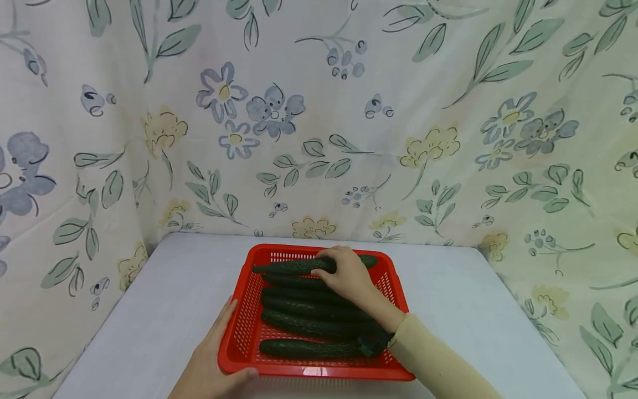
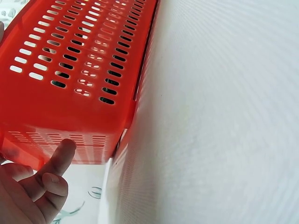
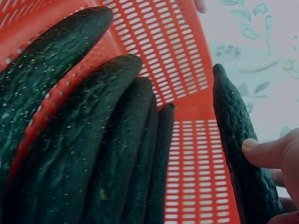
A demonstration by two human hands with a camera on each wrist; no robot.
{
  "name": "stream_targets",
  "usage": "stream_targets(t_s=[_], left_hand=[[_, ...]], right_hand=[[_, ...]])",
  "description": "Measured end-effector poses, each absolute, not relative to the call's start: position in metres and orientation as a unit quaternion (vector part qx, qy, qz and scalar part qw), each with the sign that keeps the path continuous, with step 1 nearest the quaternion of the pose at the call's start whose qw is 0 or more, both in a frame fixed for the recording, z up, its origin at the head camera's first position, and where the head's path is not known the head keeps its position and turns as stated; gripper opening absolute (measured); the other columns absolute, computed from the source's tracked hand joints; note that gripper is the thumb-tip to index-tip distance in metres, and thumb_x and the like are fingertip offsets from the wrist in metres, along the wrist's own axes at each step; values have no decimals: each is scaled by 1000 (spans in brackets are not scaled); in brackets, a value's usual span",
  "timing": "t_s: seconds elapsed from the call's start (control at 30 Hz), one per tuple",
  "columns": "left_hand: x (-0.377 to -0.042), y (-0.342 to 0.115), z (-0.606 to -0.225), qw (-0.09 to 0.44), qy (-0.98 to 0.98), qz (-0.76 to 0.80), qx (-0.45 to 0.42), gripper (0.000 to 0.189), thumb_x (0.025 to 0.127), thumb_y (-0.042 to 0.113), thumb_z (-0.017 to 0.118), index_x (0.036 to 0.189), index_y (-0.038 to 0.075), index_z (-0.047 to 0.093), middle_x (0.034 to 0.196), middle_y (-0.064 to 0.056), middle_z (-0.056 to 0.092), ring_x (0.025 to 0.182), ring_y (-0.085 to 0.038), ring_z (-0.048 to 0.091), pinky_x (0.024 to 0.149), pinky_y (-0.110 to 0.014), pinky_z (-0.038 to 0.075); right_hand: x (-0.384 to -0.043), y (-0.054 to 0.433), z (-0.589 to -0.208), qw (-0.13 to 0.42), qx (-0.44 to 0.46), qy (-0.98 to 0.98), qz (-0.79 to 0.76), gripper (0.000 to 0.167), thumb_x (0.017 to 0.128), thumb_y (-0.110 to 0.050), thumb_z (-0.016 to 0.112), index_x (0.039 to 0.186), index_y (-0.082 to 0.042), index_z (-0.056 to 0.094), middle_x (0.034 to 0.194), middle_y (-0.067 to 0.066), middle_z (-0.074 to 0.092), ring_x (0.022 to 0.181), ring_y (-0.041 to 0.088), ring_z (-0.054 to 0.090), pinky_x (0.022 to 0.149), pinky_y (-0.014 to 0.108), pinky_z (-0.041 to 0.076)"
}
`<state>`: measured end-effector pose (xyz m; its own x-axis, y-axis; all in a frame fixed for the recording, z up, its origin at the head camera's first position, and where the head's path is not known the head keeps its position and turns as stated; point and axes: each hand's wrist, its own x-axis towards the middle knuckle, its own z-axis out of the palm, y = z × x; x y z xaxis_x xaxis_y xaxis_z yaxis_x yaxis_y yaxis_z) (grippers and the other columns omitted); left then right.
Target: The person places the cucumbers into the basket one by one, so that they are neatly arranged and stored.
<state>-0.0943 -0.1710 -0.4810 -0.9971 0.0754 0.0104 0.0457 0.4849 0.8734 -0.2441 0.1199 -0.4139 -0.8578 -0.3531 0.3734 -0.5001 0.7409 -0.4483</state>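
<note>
A red plastic basket (image 1: 319,370) with slotted walls holds several dark green, bumpy cucumbers (image 1: 311,307), lying side by side. Near its far wall, my right hand (image 1: 346,271) grips one cucumber (image 1: 294,267) from above, the thumb on the near side. In the right wrist view that cucumber (image 3: 233,116) is pinched between thumb and fingers, apart from the others, its narrow tip reaching past the rim. My left hand (image 1: 211,354) holds the basket's near left corner, thumb at the front rim and fingers along the left side. The left wrist view shows fingers (image 2: 58,161) against the basket wall (image 2: 60,105).
The basket stands on a white table (image 1: 448,299). A floral cloth (image 1: 319,122) hangs behind the table and along its sides. On the right wrist is a dark band (image 1: 374,342), just above the nearest cucumber (image 1: 304,349).
</note>
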Motion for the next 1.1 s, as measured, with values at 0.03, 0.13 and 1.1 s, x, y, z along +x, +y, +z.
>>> stream_targets(t_s=[0.03, 0.13, 1.1], left_hand=[[-94, -171, -481, 16, 861, 507, 34, 125, 75, 47, 93, 171, 27, 15, 175, -7, 23, 134, -35, 54, 82, -36, 66], [-93, -170, -479, 21, 860, 509, 28, 127, 74, 49, 93, 171, 30, 14, 175, -5, 23, 134, -33, 54, 82, -36, 66], [-94, -167, -475, 47, 857, 513, 3, 130, 73, 53, 93, 171, 33, 10, 176, -2, 19, 134, -32, 53, 84, -36, 66]], right_hand=[[-245, 120, -416, 132, 228, -925, 275, 30, 88, -29, 89, 112, -14, 81, 114, 4, 78, 110, 28, 68, 94, 50, 59], [-247, 119, -422, 122, 218, -932, 263, 31, 88, -31, 89, 113, -14, 81, 117, 4, 77, 113, 27, 67, 95, 50, 59], [-253, 111, -451, 124, 209, -951, 191, 28, 90, -25, 87, 114, -11, 79, 114, 9, 72, 107, 27, 65, 87, 44, 62]])
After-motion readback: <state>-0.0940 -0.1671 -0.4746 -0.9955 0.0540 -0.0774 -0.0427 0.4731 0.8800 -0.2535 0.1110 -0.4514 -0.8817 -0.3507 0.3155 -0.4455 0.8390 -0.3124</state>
